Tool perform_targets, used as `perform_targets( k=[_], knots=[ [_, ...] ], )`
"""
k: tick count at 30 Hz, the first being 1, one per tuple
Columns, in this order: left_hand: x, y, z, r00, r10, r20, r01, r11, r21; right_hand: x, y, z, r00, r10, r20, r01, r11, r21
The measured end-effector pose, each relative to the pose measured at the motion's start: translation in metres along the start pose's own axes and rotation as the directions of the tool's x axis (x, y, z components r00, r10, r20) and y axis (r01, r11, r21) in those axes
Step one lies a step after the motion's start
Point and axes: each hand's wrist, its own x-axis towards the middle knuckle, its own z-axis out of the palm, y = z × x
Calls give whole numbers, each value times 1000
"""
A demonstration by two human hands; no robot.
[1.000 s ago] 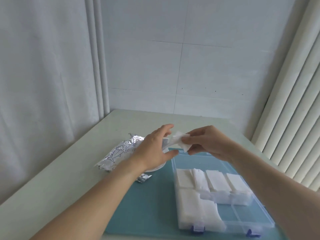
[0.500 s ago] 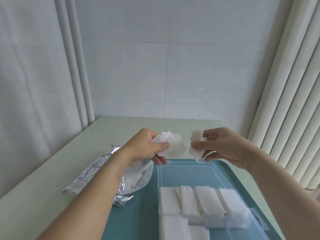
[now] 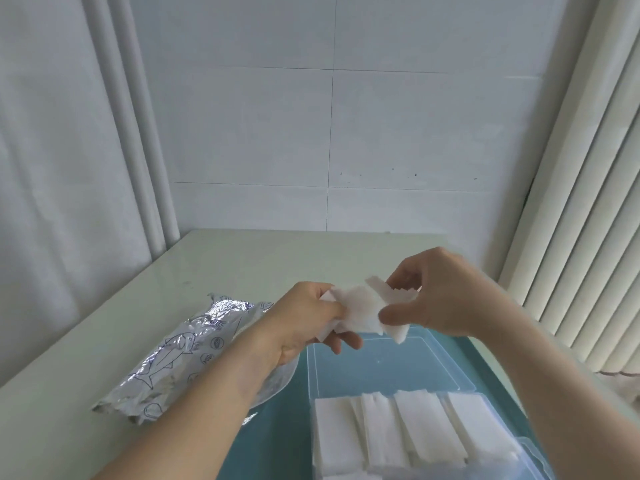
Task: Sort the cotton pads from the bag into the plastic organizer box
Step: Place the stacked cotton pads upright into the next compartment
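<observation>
At frame centre a small stack of cotton pads [image 3: 360, 311] is pinched by both hands, left hand [image 3: 304, 323] and right hand [image 3: 440, 296], above the organizer box [image 3: 381, 362], whose lower-right compartments are already filled, while the foil bag [image 3: 173, 358] lies at lower left.

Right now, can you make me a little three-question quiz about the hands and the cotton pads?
1. True or false: both hands hold cotton pads above the organizer box.
2. What lies on the table beside the left forearm: A) a silver foil bag, B) a red cup, C) a book?
3. Fill in: the pads already in the box lie in a ___ of stacks.

Key:
1. True: the left hand and right hand pinch the cotton pads over the organizer box.
2. A: the silver foil bag.
3. Row: see the sorted pads.
</observation>
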Motion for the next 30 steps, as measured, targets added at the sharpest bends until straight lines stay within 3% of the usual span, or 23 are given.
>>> perform_targets(
  k=[6,10,13,18,24,30],
  knots=[
    [-1,7,2,995,-42,96,52,994,-100,-1,-4,5,996,-86,-34,74,960,-270],
    [0,3,5,990,-127,63,133,986,-101,5,-1,19,988,-147,-37,123,920,-373],
    [-1,4,7,983,-146,114,163,975,-153,5,-4,24,981,-186,-48,152,905,-398],
    [-2,1,10,993,-65,97,66,998,-9,3,-8,29,977,-212,36,208,890,-405],
    [1,-3,-2,999,-40,-33,38,998,-50,-3,6,-6,990,-112,84,124,979,-159],
    [-1,-3,-4,999,39,-10,-38,995,88,-11,-2,-21,985,-145,94,112,949,294]
  ],
)
